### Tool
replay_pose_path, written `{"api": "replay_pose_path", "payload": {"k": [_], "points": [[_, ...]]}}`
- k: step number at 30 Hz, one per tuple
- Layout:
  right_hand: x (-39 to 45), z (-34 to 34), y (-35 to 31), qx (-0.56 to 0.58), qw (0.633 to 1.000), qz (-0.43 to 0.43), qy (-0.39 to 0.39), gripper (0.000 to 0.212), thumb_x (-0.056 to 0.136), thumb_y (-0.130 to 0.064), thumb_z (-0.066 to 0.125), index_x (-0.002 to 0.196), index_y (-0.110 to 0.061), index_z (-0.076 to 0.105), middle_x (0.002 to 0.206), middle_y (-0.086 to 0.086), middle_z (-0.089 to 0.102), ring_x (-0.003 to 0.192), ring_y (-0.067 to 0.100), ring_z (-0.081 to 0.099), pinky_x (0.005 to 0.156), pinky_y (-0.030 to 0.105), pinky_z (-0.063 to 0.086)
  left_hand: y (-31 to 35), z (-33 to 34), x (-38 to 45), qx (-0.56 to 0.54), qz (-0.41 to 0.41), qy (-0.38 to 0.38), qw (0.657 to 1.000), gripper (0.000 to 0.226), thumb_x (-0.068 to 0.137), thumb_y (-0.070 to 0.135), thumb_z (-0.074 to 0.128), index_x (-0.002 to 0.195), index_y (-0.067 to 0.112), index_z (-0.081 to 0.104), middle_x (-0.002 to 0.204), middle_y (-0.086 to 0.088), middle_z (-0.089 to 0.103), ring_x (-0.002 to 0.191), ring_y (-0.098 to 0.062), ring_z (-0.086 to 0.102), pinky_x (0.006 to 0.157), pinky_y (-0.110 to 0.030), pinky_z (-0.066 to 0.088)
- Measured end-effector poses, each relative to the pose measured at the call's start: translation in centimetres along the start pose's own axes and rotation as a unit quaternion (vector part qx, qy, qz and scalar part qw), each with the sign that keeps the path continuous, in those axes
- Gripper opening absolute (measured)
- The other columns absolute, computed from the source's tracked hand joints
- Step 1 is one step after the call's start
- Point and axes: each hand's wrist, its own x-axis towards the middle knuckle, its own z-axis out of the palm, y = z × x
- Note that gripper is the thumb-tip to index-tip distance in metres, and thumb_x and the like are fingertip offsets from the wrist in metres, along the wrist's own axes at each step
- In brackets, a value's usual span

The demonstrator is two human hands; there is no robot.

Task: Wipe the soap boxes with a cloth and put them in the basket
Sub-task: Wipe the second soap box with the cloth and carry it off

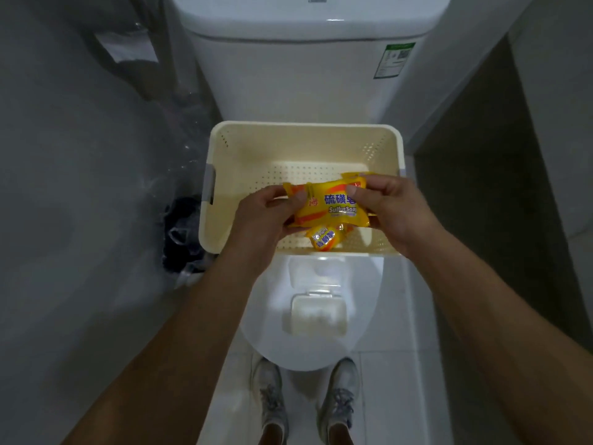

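Observation:
A yellow and orange sulfur soap pack (333, 207) hangs over the cream perforated basket (244, 149). My left hand (266, 213) pinches its left end and my right hand (388, 207) pinches its right end. A second yellow soap pack (324, 237) lies on the basket floor near the front wall, just under the held one. The basket stands on the closed toilet lid. No cloth shows in view.
A white box of wipes (317, 313) with a flip lid sits on the toilet lid (272, 342) in front of the basket. The white cistern (305, 59) rises behind. A bin with a dark bag (183, 232) stands left of the basket. My shoes (272, 393) are on the tiled floor.

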Motion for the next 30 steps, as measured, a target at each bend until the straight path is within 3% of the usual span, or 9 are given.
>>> {"api": "replay_pose_path", "payload": {"k": [5,8,12,15,19,23,26,30], "points": [[-6.3,-0.8,1.0,0.057,0.997,0.003,0.055,0.011,0.089,-0.005,0.068,0.098,-0.006,0.074,0.089,0.011,0.078,0.079,0.024,0.076,0.065,0.029,0.060,-1.6,0.7,-4.7,-0.039,-0.033,0.010,0.999,0.049,0.066,0.027,0.081,0.104,0.001,0.066,0.096,-0.014,0.075,0.089,-0.029,0.074,0.075,-0.040,0.061],[-9.4,-0.9,3.0,0.039,0.994,0.014,0.099,0.003,0.088,-0.006,0.071,0.091,-0.006,0.071,0.085,0.007,0.078,0.076,0.023,0.076,0.064,0.030,0.060,-3.6,0.3,-7.3,-0.063,-0.056,-0.010,0.996,0.043,0.067,0.026,0.080,0.101,0.004,0.066,0.094,-0.013,0.076,0.088,-0.028,0.074,0.071,-0.035,0.060],[-12.0,-0.9,7.2,0.014,0.990,0.066,0.126,0.008,0.086,-0.004,0.073,0.082,-0.006,0.066,0.083,0.015,0.073,0.078,0.029,0.072,0.076,0.050,0.062,-7.1,-1.1,-9.9,-0.039,-0.071,-0.019,0.997,0.029,0.077,0.008,0.077,0.105,0.003,0.070,0.103,-0.014,0.075,0.095,-0.029,0.073,0.076,-0.036,0.059],[-12.4,-0.6,10.6,-0.013,0.984,0.113,0.133,0.020,0.081,0.004,0.074,0.074,-0.005,0.058,0.086,0.021,0.065,0.086,0.037,0.069,0.085,0.061,0.056,-10.0,-1.9,-10.9,0.001,-0.086,0.018,0.996,0.023,0.079,-0.005,0.074,0.099,0.006,0.073,0.097,-0.013,0.076,0.090,-0.029,0.074,0.071,-0.031,0.059],[-11.0,0.3,14.7,-0.077,0.967,0.185,0.157,0.023,0.075,0.006,0.075,0.077,-0.015,0.066,0.102,0.020,0.072,0.098,0.038,0.069,0.089,0.054,0.057,-13.9,-2.1,-10.5,0.050,-0.114,0.079,0.989,0.022,0.078,-0.008,0.075,0.096,0.004,0.075,0.091,-0.014,0.076,0.086,-0.030,0.074,0.069,-0.033,0.061],[-9.0,1.3,17.7,-0.164,0.943,0.208,0.201,0.023,0.076,-0.002,0.073,0.078,-0.023,0.064,0.101,0.011,0.072,0.094,0.028,0.069,0.087,0.044,0.059,-17.5,-2.0,-8.8,0.199,-0.107,0.156,0.962,0.026,0.077,0.004,0.081,0.103,0.005,0.075,0.094,-0.014,0.075,0.087,-0.030,0.072,0.083,-0.045,0.060],[-7.9,1.8,19.4,-0.192,0.937,0.210,0.202,0.021,0.078,-0.006,0.074,0.087,-0.022,0.064,0.104,0.010,0.071,0.099,0.029,0.068,0.090,0.045,0.057,-18.9,-2.1,-7.6,0.296,-0.072,0.180,0.935,0.023,0.078,0.013,0.081,0.101,0.010,0.077,0.094,-0.008,0.076,0.088,-0.024,0.071,0.085,-0.041,0.058],[-7.3,2.1,20.5,-0.275,0.926,0.184,0.180,0.019,0.080,-0.005,0.065,0.082,-0.024,0.065,0.097,0.007,0.074,0.095,0.027,0.068,0.088,0.037,0.056,-19.6,-1.8,-6.9,0.387,-0.010,0.176,0.905,0.018,0.083,0.017,0.076,0.101,0.012,0.078,0.093,-0.005,0.076,0.087,-0.018,0.070,0.083,-0.032,0.055]]}}
